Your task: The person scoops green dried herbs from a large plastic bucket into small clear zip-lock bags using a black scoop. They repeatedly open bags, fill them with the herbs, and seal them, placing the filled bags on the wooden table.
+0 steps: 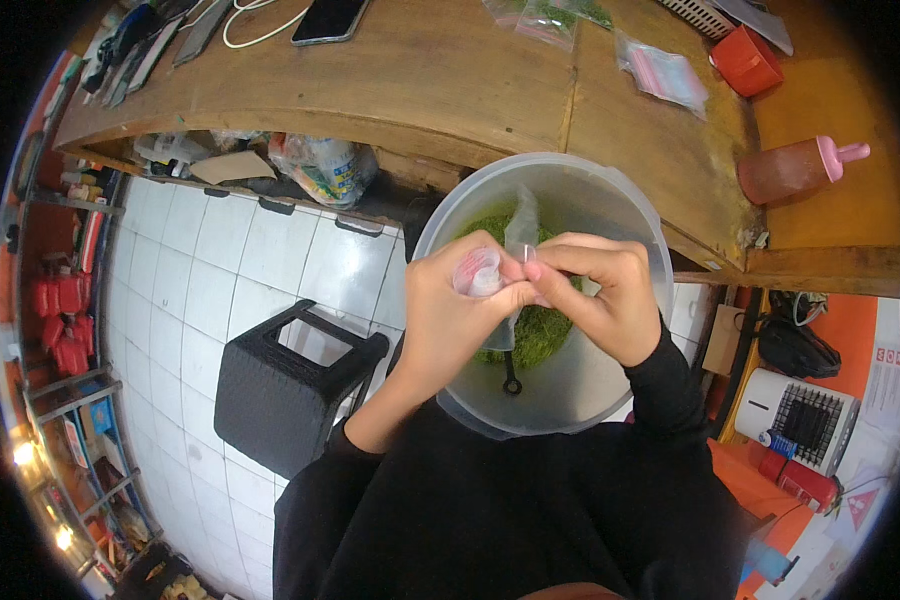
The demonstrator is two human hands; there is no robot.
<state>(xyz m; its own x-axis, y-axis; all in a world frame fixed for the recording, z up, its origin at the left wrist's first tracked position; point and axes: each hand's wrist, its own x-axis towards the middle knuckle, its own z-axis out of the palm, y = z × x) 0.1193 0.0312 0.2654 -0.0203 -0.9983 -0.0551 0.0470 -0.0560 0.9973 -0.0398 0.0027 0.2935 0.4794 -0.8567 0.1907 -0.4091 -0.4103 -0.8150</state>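
Observation:
Both hands meet above a translucent round tub (620, 390) that holds fine green, moss-like strands (542, 335). My left hand (448, 312) is closed around a curled bundle of clear plastic bags (477, 272) with a pinkish tint. At its fingertips, my right hand (610, 290) pinches a clear plastic bag (522, 222), which stands up between the two hands and also shows below them. The fingers hide its middle. Against the tub's near inner side lies a black handle with a ring end (512, 386); its other end is hidden.
A wooden table (450, 90) spans the far side, with a phone (331, 20), flat packs of plastic bags (665, 75), a red cup (747, 62) and a pink-topped bottle (800, 170). A black stool (285, 385) stands left on white tiles.

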